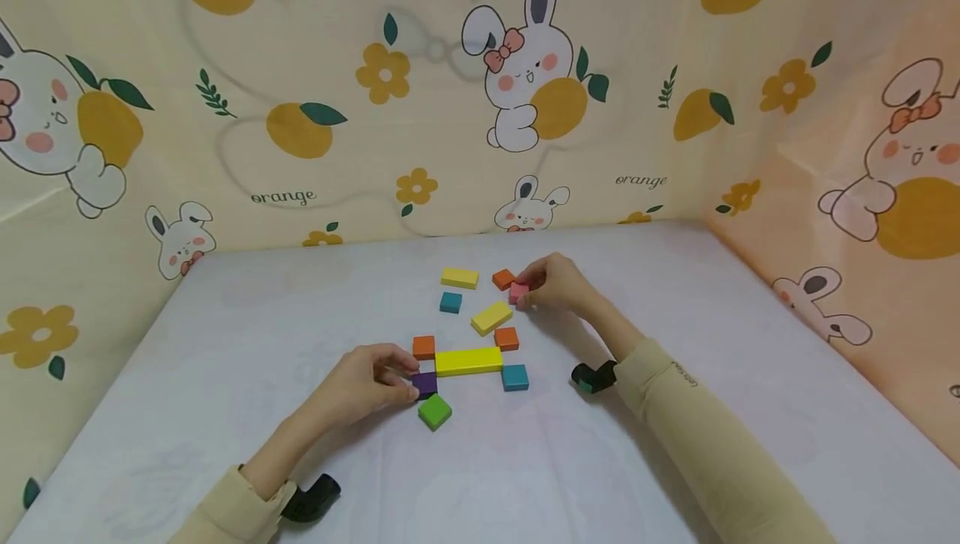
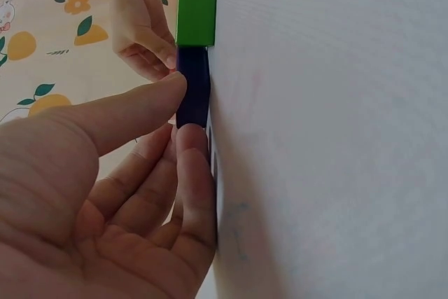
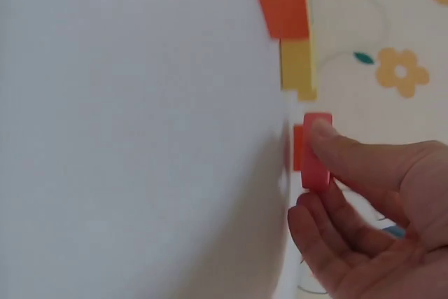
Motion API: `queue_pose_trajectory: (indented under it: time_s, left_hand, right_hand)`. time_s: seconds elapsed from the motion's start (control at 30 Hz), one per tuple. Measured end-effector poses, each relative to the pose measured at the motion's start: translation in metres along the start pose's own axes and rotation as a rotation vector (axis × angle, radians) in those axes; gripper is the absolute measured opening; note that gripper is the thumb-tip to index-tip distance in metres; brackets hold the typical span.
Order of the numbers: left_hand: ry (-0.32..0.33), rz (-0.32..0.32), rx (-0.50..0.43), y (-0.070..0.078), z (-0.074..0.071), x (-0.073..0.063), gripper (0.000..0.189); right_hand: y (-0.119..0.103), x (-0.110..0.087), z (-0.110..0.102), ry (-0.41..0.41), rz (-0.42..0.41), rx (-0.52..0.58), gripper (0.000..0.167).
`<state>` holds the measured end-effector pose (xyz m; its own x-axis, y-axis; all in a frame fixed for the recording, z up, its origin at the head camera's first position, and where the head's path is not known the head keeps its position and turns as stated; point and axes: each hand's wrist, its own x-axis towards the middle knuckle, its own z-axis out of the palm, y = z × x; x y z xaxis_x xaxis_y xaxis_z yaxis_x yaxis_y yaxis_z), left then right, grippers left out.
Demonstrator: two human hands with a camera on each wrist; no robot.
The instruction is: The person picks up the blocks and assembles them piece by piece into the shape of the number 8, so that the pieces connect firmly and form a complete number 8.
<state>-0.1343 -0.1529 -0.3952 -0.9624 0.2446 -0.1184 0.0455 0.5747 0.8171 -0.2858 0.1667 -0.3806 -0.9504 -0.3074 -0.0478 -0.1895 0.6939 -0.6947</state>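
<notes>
My left hand pinches a purple block between thumb and fingertips, at the left end of a long yellow block. A tilted green block lies just in front of the purple one, and an orange block behind it. Farther back, my right hand grips a pink block by its edges. In the right wrist view the pink block sits under the thumb, with a second orange block partly hidden behind it.
At the long block's right end are another orange block and a blue block. Between the hands lie a slanted yellow block, a second blue block and another yellow block. A patterned cloth wall stands behind the white table.
</notes>
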Motion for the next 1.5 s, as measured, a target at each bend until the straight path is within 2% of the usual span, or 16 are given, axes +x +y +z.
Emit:
queue_pose_trajectory:
  time_s: [0.13,0.3,0.77,0.97,1.23,1.5]
  left_hand:
    - [0.000,-0.002,-0.002,-0.001,0.001,0.000,0.027]
    - [-0.013,0.006,-0.001,-0.003,0.001,-0.001,0.027]
    - [0.002,-0.002,0.003,-0.006,-0.004,-0.002,0.026]
    - [0.010,-0.001,0.014,-0.006,-0.005,-0.001,0.026]
    - [0.003,-0.008,0.005,-0.005,-0.004,0.002,0.026]
    - [-0.007,0.001,0.005,-0.002,-0.003,0.002,0.027]
  right_hand:
    - [-0.005,-0.014,0.003,0.064,0.025,0.020,0.031]
    - [-0.010,-0.032,0.007,0.096,0.041,0.043,0.033]
    - [-0.039,-0.081,0.015,0.135,-0.056,0.147,0.029]
    - [-0.048,-0.097,0.025,0.082,-0.087,0.201,0.030]
    - [-0.048,-0.119,0.038,-0.001,-0.133,0.172,0.030]
    - [-0.047,-0.128,0.036,-0.064,-0.171,0.135,0.032]
